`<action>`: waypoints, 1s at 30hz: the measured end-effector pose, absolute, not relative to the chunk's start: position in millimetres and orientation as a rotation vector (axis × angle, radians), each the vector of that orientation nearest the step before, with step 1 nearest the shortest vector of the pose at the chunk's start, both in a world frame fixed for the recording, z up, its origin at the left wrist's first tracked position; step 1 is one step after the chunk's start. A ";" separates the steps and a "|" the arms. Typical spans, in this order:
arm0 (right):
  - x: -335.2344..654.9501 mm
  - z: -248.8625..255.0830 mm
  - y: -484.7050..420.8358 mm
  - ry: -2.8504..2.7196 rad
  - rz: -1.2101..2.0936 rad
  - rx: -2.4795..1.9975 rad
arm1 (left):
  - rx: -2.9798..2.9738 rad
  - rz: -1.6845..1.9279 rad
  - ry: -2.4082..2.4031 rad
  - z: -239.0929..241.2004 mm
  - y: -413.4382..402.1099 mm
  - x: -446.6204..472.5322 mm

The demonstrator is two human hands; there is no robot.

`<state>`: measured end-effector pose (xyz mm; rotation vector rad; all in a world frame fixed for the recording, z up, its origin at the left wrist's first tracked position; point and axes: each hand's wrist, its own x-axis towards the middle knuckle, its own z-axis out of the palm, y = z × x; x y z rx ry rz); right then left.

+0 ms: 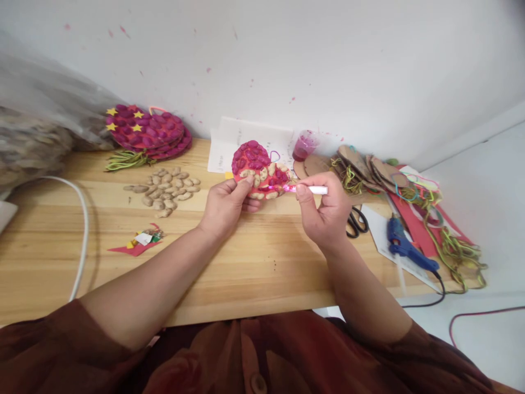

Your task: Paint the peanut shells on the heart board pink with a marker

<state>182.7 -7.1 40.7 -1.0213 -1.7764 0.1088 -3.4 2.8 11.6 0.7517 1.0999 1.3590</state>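
Pale wood makes up the surface (262,268), set against a white wall (328,65) flecked with pink. Nearest, the left hand (225,203) has its fingers clamped on the near-left rim of a round shell disc (259,169), held tilted just above the surface at mid-width. The right hand (326,210) has its fingers pinched together on the white handle of a brush (315,190), whose pink tip touches the disc's near right edge. Far shells are magenta and the near ones are bare. Painting well, I judge, calls for a steady rim grip clear of wet paint and short strokes worked into the gaps between shells. Farther off, a paint cup (304,145) stands just right of the disc, handy for reloading.
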 end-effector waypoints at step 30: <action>186.9 40.4 -5.2 -1.787 0.119 -0.991 | 0.710 1.372 1.062 11.5 4.3 -4.1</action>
